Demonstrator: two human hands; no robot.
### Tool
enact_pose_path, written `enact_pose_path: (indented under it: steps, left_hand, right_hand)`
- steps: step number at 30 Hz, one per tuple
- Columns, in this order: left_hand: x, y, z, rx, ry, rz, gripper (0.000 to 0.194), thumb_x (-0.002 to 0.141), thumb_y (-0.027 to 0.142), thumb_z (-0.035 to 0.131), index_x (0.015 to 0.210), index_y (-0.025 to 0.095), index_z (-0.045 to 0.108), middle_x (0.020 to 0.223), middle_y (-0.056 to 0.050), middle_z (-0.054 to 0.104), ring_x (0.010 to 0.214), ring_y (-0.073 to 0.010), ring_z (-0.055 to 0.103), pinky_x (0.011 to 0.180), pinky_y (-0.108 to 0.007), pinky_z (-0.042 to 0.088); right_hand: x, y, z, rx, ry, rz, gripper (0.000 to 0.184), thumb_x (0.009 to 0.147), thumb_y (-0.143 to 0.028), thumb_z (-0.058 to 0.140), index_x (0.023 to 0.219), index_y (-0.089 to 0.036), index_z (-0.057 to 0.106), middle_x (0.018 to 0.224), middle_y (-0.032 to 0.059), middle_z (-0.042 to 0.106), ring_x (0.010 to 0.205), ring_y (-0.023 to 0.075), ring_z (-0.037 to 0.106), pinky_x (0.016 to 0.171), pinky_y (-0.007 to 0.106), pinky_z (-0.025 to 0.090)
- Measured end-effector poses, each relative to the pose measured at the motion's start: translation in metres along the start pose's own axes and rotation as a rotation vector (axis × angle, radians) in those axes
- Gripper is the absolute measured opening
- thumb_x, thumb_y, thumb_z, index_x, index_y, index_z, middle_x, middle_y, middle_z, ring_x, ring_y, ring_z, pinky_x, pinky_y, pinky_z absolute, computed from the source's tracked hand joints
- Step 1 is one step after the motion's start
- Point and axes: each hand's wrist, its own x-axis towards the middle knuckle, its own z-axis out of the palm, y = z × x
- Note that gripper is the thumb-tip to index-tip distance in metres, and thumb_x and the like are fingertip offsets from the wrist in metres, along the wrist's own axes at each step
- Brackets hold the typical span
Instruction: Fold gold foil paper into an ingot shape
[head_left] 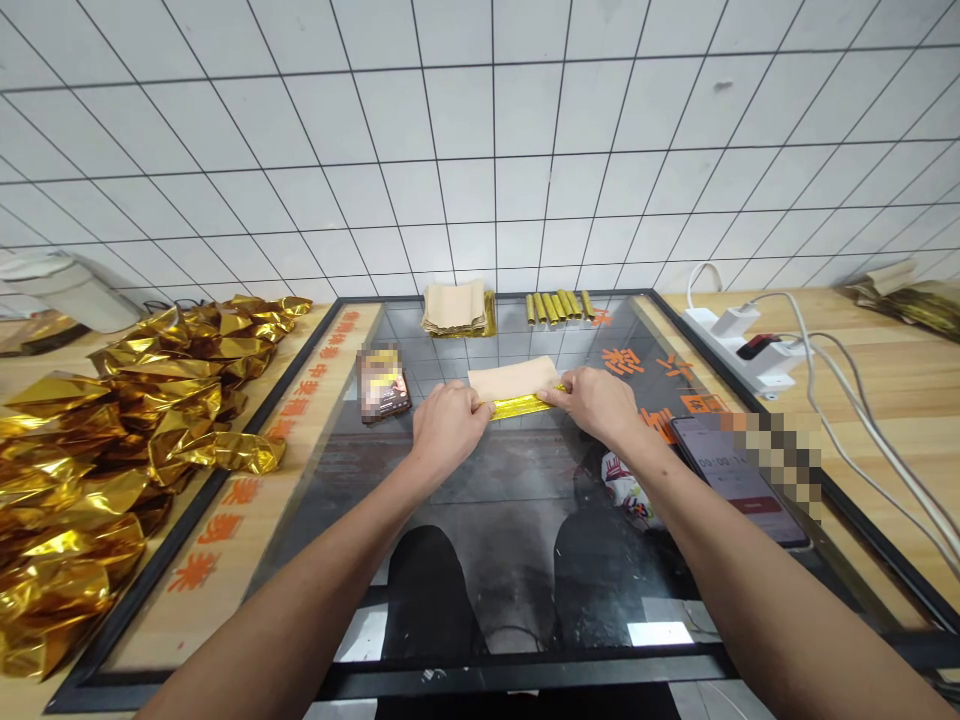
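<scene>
A sheet of gold foil paper (pixel 513 381) with a tan back lies on the glass tabletop, its near edge folded or rolled up so the shiny gold side shows. My left hand (pixel 450 425) pinches the left end of that edge. At the right end, my right hand (pixel 598 402) grips it between thumb and fingers. Beyond my hands sits a stack of tan-backed foil sheets (pixel 454 305). To its right, several narrow gold paper rolls (pixel 559 306) lie side by side.
Folded gold foil shapes (pixel 82 450) are heaped at left. A small box (pixel 385 383) lies left of my hands. At right are a phone (pixel 742 485) showing a timer and a power strip (pixel 742 350) with cables. A black frame (pixel 180 525) borders the glass; a tiled wall stands behind.
</scene>
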Motion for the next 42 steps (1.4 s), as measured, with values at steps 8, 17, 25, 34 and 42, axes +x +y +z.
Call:
enact_pose_path:
  steps: [8, 17, 25, 34, 42]
  left_hand:
    - [-0.0009, -0.0017, 0.0002, -0.009, 0.009, 0.005, 0.031, 0.099, 0.038, 0.06, 0.071, 0.024, 0.064, 0.096, -0.007, 0.073, 0.102, -0.0278, 0.066, 0.075, -0.036, 0.044]
    - [0.0017, -0.006, -0.0037, -0.06, -0.058, 0.046, 0.025, 0.09, 0.048, 0.072, 0.081, 0.024, 0.071, 0.099, -0.005, 0.074, 0.099, -0.0263, 0.065, 0.073, -0.034, 0.041]
    - [0.0023, -0.0046, -0.0045, -0.033, -0.087, 0.026, 0.028, 0.095, 0.045, 0.064, 0.079, 0.023, 0.071, 0.098, -0.005, 0.074, 0.098, -0.0244, 0.066, 0.072, -0.033, 0.04]
    - [0.0005, -0.0025, -0.0041, -0.031, -0.055, 0.013, 0.026, 0.094, 0.042, 0.066, 0.077, 0.024, 0.071, 0.1, -0.004, 0.075, 0.098, -0.0247, 0.065, 0.07, -0.033, 0.039]
    - [-0.0016, 0.0005, -0.0051, -0.021, -0.041, -0.01, 0.028, 0.096, 0.042, 0.063, 0.077, 0.024, 0.071, 0.099, -0.005, 0.074, 0.099, -0.0252, 0.066, 0.071, -0.033, 0.042]
  right_hand:
    - [-0.0012, 0.0038, -0.002, 0.085, -0.007, -0.02, 0.059, 0.1, -0.076, 0.053, 0.077, -0.025, 0.073, 0.08, 0.0078, 0.077, 0.078, 0.0242, 0.069, 0.059, 0.033, 0.029]
    - [-0.0008, 0.0051, -0.0041, 0.104, -0.028, -0.038, 0.049, 0.1, -0.067, 0.059, 0.079, -0.025, 0.073, 0.079, 0.0062, 0.076, 0.077, 0.0231, 0.067, 0.06, 0.032, 0.03]
    - [-0.0022, 0.0032, -0.0099, 0.118, -0.065, -0.023, 0.041, 0.1, -0.061, 0.062, 0.087, -0.025, 0.078, 0.084, 0.0055, 0.077, 0.079, 0.0214, 0.066, 0.061, 0.031, 0.03]
    - [-0.0023, 0.0018, -0.0043, 0.094, -0.022, -0.01, 0.048, 0.1, -0.066, 0.059, 0.082, -0.025, 0.074, 0.082, 0.0057, 0.077, 0.077, 0.0222, 0.066, 0.061, 0.032, 0.029]
    - [-0.0025, 0.0002, -0.0004, 0.034, 0.006, -0.019, 0.058, 0.102, -0.073, 0.052, 0.081, -0.024, 0.072, 0.086, 0.0083, 0.078, 0.08, 0.0228, 0.068, 0.06, 0.032, 0.027]
